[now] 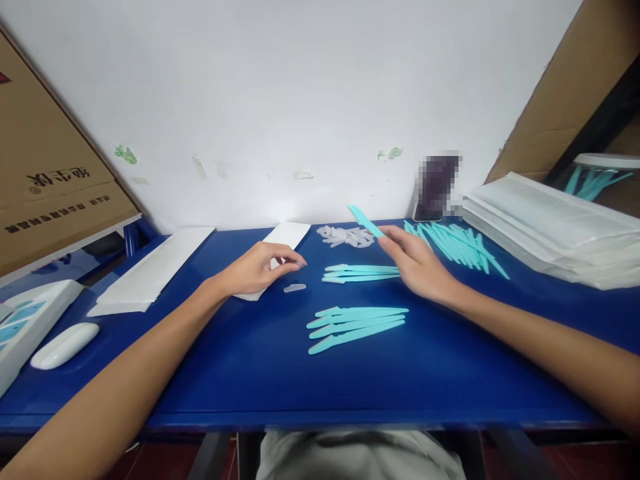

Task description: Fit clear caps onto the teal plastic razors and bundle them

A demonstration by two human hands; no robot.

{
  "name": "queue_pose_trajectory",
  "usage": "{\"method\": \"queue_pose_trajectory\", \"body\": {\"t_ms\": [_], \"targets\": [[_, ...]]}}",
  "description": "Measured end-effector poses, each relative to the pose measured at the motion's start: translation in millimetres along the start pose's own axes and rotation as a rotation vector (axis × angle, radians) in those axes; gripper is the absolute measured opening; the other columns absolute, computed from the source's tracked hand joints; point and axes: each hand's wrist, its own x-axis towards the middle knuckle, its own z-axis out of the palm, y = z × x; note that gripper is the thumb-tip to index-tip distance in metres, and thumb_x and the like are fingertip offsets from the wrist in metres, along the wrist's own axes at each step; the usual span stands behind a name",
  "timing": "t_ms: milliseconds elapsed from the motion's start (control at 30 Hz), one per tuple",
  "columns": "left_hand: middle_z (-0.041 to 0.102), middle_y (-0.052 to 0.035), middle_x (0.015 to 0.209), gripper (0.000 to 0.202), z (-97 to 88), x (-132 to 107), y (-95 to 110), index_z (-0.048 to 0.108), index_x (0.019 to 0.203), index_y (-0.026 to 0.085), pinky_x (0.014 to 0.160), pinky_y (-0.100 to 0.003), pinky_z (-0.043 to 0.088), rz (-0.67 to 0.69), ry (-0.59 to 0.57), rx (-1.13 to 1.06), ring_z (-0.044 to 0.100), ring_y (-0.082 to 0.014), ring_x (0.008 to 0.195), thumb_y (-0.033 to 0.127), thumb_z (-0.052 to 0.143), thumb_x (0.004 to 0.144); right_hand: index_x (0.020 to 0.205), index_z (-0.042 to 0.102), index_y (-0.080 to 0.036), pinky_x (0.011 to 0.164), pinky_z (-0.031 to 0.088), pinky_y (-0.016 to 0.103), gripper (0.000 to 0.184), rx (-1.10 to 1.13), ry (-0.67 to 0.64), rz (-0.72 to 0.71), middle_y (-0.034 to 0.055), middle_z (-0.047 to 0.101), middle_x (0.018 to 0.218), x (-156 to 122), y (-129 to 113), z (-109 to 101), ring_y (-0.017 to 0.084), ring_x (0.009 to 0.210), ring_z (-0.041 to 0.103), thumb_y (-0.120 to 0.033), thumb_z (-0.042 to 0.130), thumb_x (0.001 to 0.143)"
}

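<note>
My right hand (416, 262) pinches one teal plastic razor (365, 221) by its lower end and holds it tilted above the blue table (250, 373). My left hand (260, 267) rests on a white paper packet (280, 245), fingers curled and pinched together, with what they hold too small to make out. A clear plastic cap (295, 288) lies just right of that hand. Two groups of three teal razors lie between my hands: one near group (356, 325) and one farther group (361, 272). A heap of clear caps (346, 235) lies behind them.
A large pile of teal razors (457, 245) lies at the right, beside a stack of white packets (545, 227). A phone (436, 187) leans on the wall. More white packets (155, 270), a white mouse (65, 345), a white device (30, 317) and a cardboard box (50, 180) are at the left.
</note>
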Motion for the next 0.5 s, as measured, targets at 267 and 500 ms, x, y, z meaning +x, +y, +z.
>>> {"method": "queue_pose_trajectory", "body": {"t_ms": [267, 500], "targets": [[0.077, -0.006, 0.095, 0.028, -1.2, -2.1, 3.6, 0.075, 0.099, 0.018, 0.078, -0.03, 0.055, 0.102, 0.197, 0.221, 0.069, -0.0177, 0.08, 0.037, 0.055, 0.094, 0.122, 0.064, -0.02, 0.07, 0.044, 0.03, 0.041, -0.092, -0.126, -0.1, 0.0044, 0.071, 0.098, -4.0, -6.2, -2.9, 0.019, 0.078, 0.06, -0.047, 0.04, 0.102], [0.075, -0.0047, 0.111, 0.024, -20.1, -7.0, 18.8, 0.076, 0.102, 0.024, 0.068, -0.023, 0.051, -0.093, -0.285, -0.06, 0.068, -0.0181, 0.092, 0.04, 0.062, 0.092, 0.119, 0.065, -0.019, 0.079, 0.046, 0.033, 0.041, -0.126, -0.165, -0.121, 0.0076, 0.072, 0.111, -5.5, -7.6, -2.1, 0.023, 0.091, 0.065, -0.046, 0.041, 0.102]]}}
